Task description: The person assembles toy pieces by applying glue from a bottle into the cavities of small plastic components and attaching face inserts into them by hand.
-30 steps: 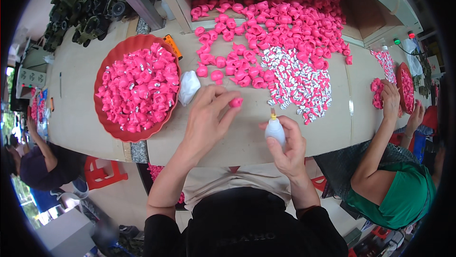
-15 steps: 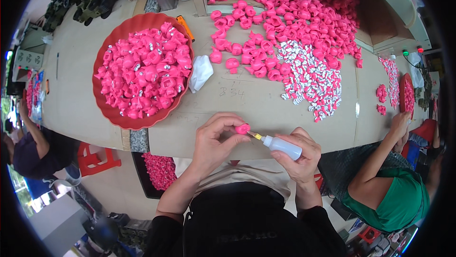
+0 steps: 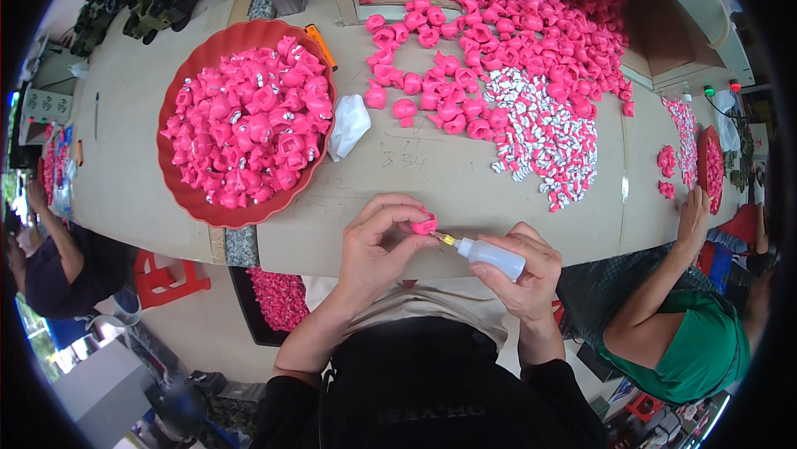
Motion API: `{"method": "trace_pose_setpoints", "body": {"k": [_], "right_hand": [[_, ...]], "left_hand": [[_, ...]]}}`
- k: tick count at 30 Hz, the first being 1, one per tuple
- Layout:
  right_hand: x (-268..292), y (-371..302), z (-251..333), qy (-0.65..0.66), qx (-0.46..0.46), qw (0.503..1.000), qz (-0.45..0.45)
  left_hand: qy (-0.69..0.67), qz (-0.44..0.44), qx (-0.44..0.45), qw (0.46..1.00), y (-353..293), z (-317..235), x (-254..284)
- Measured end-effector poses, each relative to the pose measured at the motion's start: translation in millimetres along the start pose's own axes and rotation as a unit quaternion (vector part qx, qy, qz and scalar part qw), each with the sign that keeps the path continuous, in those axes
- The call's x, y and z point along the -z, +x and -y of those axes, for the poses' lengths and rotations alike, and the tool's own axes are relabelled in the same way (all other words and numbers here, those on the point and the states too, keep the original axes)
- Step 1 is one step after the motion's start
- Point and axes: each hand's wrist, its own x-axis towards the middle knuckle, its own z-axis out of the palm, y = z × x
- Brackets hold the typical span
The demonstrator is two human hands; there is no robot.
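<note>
Head view: red scalloped bowl (image 3: 168,137), heaped with pink parts (image 3: 249,121), near front edge of bench (image 3: 465,179). White crumpled item (image 3: 349,127) just right of bowl. Left hand (image 3: 375,243) at bench front edge, thumb and fingers pinching pink piece (image 3: 426,223). Piece located between hands, at left fingertips. Squeeze bottle (image 3: 494,260) nozzle points left, at piece; contact unclear. Right hand (image 3: 531,273) wrapped around bottle. Pink-and-white bits (image 3: 544,137) farther toward rear edge.
</note>
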Motion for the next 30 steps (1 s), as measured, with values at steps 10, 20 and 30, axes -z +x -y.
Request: {"method": "trace_pose_setpoints", "body": {"k": [10,20,30], "right_hand": [[0,-1,0,0.002,-0.016,1.0,-0.016],[0,-3,-10,0.121,-0.104,0.987,-0.031],[-47,29,-24,0.01,-0.037,0.999,-0.016]], "left_hand": [[-0.004,-0.015,0.002,1.0,-1,0,0],[-0.026,-0.025,0.022,0.999,-5,-4,3],[-0.065,-0.039,0.04,0.996,-18,-6,5]]}}
